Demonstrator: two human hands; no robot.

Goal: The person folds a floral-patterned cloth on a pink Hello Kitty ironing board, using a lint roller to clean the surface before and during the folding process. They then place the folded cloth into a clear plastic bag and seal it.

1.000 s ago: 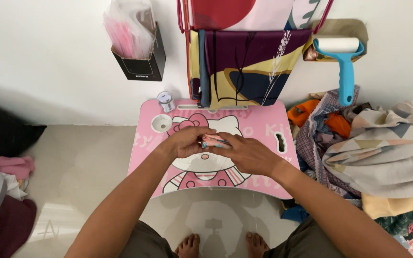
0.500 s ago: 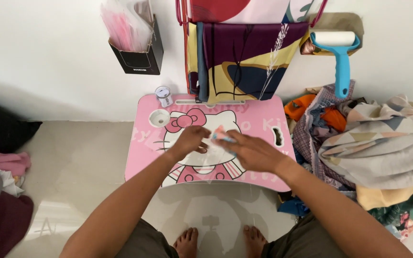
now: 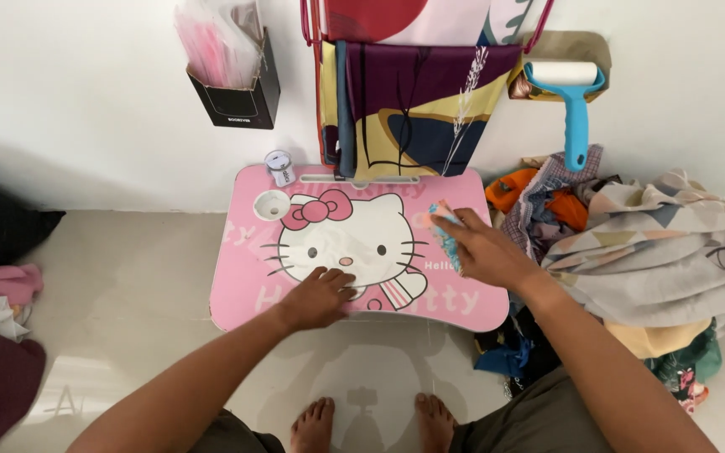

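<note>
Person standing over low pink cartoon-cat lap table (image 3: 245, 277), viewed from above. Right hand (image 3: 480, 252) holding small folded cloth piece (image 3: 445, 235), pale blue-pink, above table's right side; grip clamped on it between thumb and fingers. Left hand (image 3: 320, 295) pressing flat on table near front edge, fingers together, holding nothing. Cloth looking light, soft, floppy, not fragile; pinching along folded edge probably keeping it neat. Fabric pile (image 3: 656, 252) lying right.

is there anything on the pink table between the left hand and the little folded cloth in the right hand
Nothing visible. The left hand rests flat on the pink lap table; the right hand holds the small folded cloth above the table's right side. Only bare printed tabletop lies between them.
</note>
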